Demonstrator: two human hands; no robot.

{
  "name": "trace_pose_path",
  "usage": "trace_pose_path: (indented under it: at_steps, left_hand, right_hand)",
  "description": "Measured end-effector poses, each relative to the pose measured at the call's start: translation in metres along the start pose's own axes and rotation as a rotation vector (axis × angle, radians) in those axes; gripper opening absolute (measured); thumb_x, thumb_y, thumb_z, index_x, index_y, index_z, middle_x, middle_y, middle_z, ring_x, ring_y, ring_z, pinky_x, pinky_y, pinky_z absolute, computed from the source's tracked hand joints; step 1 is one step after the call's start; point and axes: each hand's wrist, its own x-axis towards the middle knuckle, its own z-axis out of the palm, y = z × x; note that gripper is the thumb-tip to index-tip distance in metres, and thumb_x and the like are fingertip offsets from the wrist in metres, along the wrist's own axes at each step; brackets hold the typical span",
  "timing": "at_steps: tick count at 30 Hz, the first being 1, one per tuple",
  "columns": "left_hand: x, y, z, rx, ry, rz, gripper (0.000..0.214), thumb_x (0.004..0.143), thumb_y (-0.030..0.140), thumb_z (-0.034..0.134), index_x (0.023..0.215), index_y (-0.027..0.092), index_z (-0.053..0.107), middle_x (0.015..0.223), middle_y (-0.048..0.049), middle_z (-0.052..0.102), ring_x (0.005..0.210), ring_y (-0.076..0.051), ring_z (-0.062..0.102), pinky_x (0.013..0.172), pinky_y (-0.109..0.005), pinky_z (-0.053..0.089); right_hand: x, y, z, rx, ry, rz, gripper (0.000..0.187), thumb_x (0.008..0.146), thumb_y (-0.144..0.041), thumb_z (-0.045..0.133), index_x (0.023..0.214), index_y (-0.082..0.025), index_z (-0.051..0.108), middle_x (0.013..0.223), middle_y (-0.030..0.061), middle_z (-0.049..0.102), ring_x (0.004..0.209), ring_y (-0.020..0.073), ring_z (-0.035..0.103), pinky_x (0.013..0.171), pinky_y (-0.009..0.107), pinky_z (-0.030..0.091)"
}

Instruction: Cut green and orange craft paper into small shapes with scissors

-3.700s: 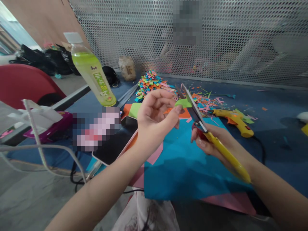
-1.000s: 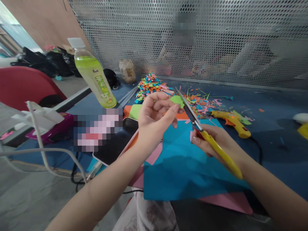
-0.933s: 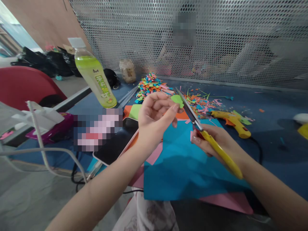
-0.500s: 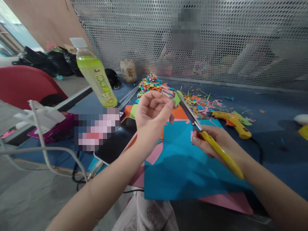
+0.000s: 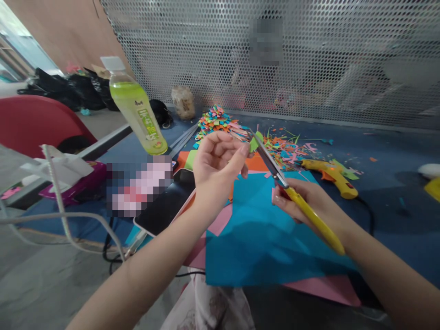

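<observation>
My left hand (image 5: 218, 167) is raised over the table and pinches a small green paper piece (image 5: 255, 141) between thumb and fingers. My right hand (image 5: 305, 206) grips yellow-handled scissors (image 5: 299, 199), whose blades point up-left and meet the green piece. Under both hands lies a blue paper sheet (image 5: 268, 238) on top of pink paper (image 5: 323, 288) and an orange sheet (image 5: 257, 162).
A green drink bottle (image 5: 137, 110) stands at the left. A yellow glue gun (image 5: 330, 174) lies right of the scissors. A heap of coloured paper bits (image 5: 216, 121) and scraps (image 5: 288, 146) sit behind. A tablet (image 5: 165, 204) and cables (image 5: 58, 215) lie at left; perforated metal screen (image 5: 309, 55) behind.
My left hand has turned the green piece edge-on against the scissor blades. Both hands have shifted slightly left. The scissors stay in my right hand.
</observation>
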Motion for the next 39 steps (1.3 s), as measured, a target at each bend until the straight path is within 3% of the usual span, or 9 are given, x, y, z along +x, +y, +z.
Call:
trace_pose_path:
  at_steps: [8,20,32,39]
  left_hand:
    - [-0.002,-0.003,0.002,-0.037,-0.098,-0.061,0.033,0.064,0.022,0.077,0.083,0.019,0.05,0.066,0.0041,0.063,0.058,-0.01,0.062,0.036,-0.016,0.044]
    - [-0.004,-0.004,0.002,-0.047,-0.114,-0.069,0.035,0.065,0.021,0.076,0.085,0.019,0.048,0.065,0.0045,0.063,0.059,-0.011,0.064,0.036,-0.016,0.044]
    - [-0.001,-0.003,-0.001,-0.008,-0.042,-0.103,0.037,0.063,0.026,0.078,0.083,0.021,0.047,0.068,0.0044,0.062,0.066,-0.015,0.067,0.035,-0.018,0.042]
    - [0.0,-0.001,-0.001,-0.006,0.033,-0.066,0.039,0.058,0.027,0.081,0.081,0.022,0.049,0.067,0.0061,0.062,0.051,-0.007,0.057,0.038,-0.018,0.044]
  right_hand:
    - [0.0,-0.003,0.0,0.029,0.01,0.0,0.029,0.073,-0.041,0.065,0.069,-0.019,0.046,0.057,-0.0067,0.038,0.047,0.0065,0.034,0.045,0.022,0.032]
    - [0.002,0.003,0.001,0.011,0.038,-0.015,0.028,0.071,-0.039,0.066,0.068,-0.019,0.047,0.057,-0.0075,0.037,0.045,0.0058,0.033,0.041,0.021,0.028]
    - [-0.002,-0.009,0.001,-0.016,0.052,0.084,0.033,0.072,-0.043,0.066,0.066,-0.02,0.043,0.057,-0.0065,0.035,0.045,0.0061,0.031,0.041,0.023,0.026]
    - [-0.002,-0.007,-0.001,-0.053,0.024,0.089,0.029,0.074,-0.039,0.065,0.068,-0.02,0.044,0.059,-0.0066,0.035,0.046,0.0058,0.031,0.044,0.022,0.027]
